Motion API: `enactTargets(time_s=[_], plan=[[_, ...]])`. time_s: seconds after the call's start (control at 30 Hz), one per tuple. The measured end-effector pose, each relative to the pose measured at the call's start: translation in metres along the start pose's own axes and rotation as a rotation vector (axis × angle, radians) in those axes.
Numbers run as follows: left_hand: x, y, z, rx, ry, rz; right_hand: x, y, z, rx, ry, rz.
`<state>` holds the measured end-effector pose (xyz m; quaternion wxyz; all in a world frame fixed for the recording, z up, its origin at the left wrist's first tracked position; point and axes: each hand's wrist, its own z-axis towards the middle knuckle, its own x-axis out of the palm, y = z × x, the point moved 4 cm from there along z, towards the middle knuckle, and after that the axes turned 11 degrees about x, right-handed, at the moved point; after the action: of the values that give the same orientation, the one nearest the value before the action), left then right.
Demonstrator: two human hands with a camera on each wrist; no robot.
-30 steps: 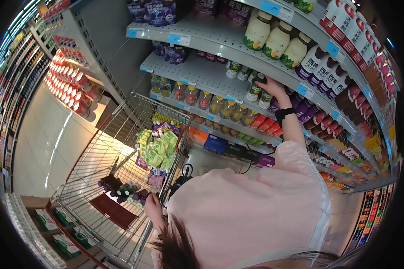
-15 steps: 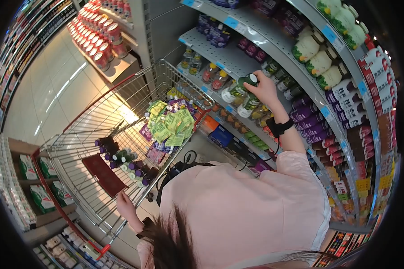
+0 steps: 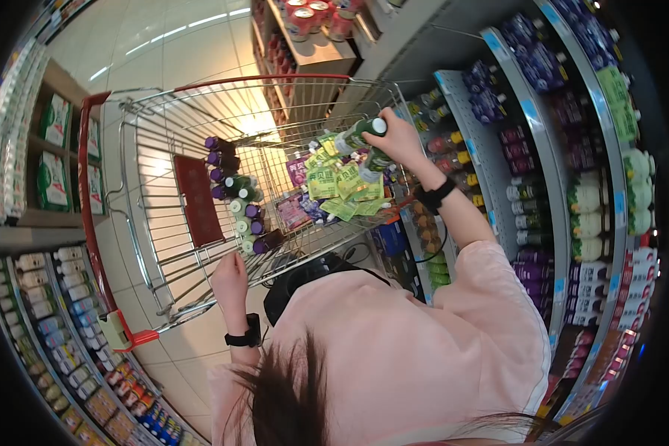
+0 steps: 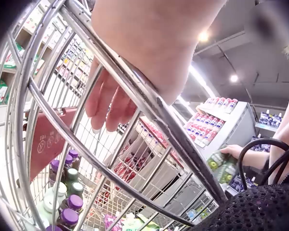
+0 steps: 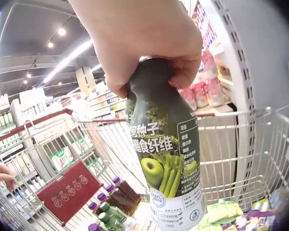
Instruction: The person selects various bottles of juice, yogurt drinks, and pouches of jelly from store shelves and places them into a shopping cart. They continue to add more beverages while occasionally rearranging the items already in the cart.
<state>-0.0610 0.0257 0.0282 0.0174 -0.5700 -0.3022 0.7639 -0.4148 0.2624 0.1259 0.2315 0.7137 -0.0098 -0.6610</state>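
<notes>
Head view: right hand (image 3: 398, 141) clamped on a green-wrapped bottle (image 3: 362, 136), thumb and fingers round its upper end. Second green bottle (image 3: 375, 163) lies close beside the first, under the same hand; its exact hold cannot be told. Both bottles line up over the far part of the shopping cart (image 3: 275, 77), in front of green pouches (image 3: 342, 182); whether they touch the pouches cannot be told.

Right wrist view: bottle wrap shows a green apple, celery stalks and white lettering; lower band white. Bottle slightly tilted, fingers at its dark neck.

Left wrist view: left hand (image 4: 135, 62) lies over the metal rail (image 4: 130, 91), fingers near together, loosely bent and hanging down on the basket side, holding nothing.

Cart contents, head view: green pouches heaped on and among purple pouches (image 3: 296, 171). Nearer the red panel (image 3: 201, 201), a group of purple-capped bottles (image 3: 221, 160), a dark green-capped bottle (image 3: 239, 181) and pale-capped bottles (image 3: 239, 226), set close together.

Surroundings: stocked shelving (image 3: 502, 141) on the right side of the head view; black wristband (image 3: 436, 193) on the right wrist, black band (image 3: 243, 332) on the left.
</notes>
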Motion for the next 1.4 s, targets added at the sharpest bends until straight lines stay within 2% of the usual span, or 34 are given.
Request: enactTargets(time_s=[0.13,0.23,0.4,0.47,0.63,0.77,0.83,0.9,0.93,0.97,1.03,1.07,1.1,1.17,1.27,1.37,1.4], plan=[[-0.002,-0.001,0.0,0.015,-0.067,0.018,0.089,0.035,0.036,-0.018,0.057,0.025],[0.002,0.003,-0.001,-0.074,-0.008,0.067,0.158,0.05,0.058,0.079,0.107,0.05],[0.001,0.002,0.004,-0.037,0.068,0.05,0.251,0.078,0.078,0.262,0.137,0.027],[0.002,0.004,0.005,-0.015,0.075,0.053,0.283,0.087,0.082,0.285,0.076,0.051],[0.004,0.003,0.007,0.042,0.099,0.041,0.341,0.111,0.091,0.429,0.053,0.11],[0.002,0.002,0.011,0.088,0.174,0.064,0.377,0.136,0.09,0.354,-0.057,0.083],[0.006,0.004,0.008,0.101,0.145,0.037,0.393,0.148,0.086,0.39,-0.041,0.144],[0.003,0.003,0.011,0.074,0.133,0.005,0.407,0.162,0.081,0.437,-0.109,0.235],[0.002,0.002,0.014,0.069,0.133,0.015,0.414,0.173,0.082,0.491,-0.001,0.182],[0.002,0.004,0.014,0.06,0.124,-0.007,0.42,0.184,0.077,0.354,-0.155,0.236],[0.003,0.005,0.014,0.039,0.105,-0.059,0.432,0.202,0.076,0.279,-0.096,0.195],[0.003,0.007,0.014,0.021,0.114,-0.075,0.444,0.199,0.073,0.43,0.195,0.224],[0.003,0.008,0.013,0.015,0.125,-0.082,0.45,0.206,0.068,0.413,0.218,0.281],[0.005,0.008,0.013,0.0,0.144,-0.098,0.461,0.21,0.058,0.421,0.417,0.31],[0.0,0.009,0.015,-0.023,0.134,-0.114,0.464,0.211,0.044,-0.093,0.336,0.271],[0.0,0.009,0.014,-0.032,0.141,-0.105,0.446,0.197,0.033,-0.055,0.347,0.36],[0.0,0.009,0.013,-0.022,0.124,-0.105,0.446,0.186,0.028,0.021,0.48,0.362]])
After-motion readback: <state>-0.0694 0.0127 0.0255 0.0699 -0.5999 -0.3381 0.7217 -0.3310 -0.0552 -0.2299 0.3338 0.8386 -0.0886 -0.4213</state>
